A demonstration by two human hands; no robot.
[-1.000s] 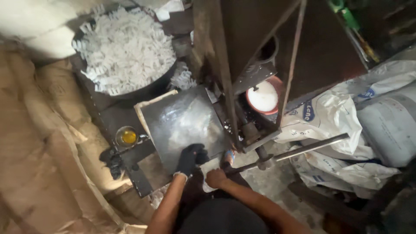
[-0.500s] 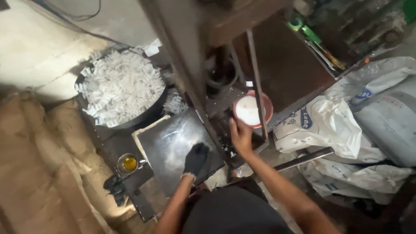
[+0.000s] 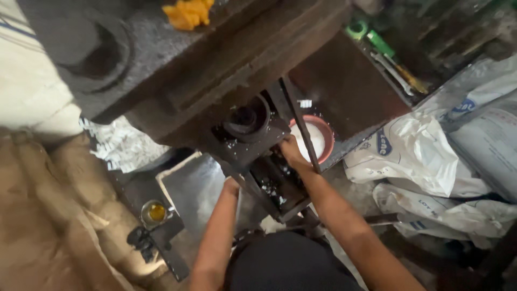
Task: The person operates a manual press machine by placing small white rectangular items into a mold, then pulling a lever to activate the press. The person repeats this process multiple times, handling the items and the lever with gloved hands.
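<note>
R hand [image 3: 290,152] has its grip down on the dark lower block of the press [image 3: 272,180], fingers curled against the block's edge right beside the thin upright rod [image 3: 301,132]; whether they close round anything small there, can't tell, the block hides the fingertips. L hand [image 3: 231,186] is mostly hidden under the press body, only the wrist end shows, so its grip state can't be told either; it reaches in next to the metal tray [image 3: 196,186].

Change vs. half a sec ago: R hand was up at the red bowl of white powder [image 3: 319,139], now it's come down off it onto the press block. L hand, then resting on the tray, has gone up and in under the block. View has also swung closer, so the press head fills the top of the frame. Both hands now meet at the die area w/ white crumbs scattered on it, prob. loading or clearing it.

Outward: heap of white pieces [image 3: 121,145] left of the press, small cup of yellow liquid [image 3: 154,212] below it, white sacks [image 3: 425,156] at right, burlap sacking [image 3: 48,215] at left.
</note>
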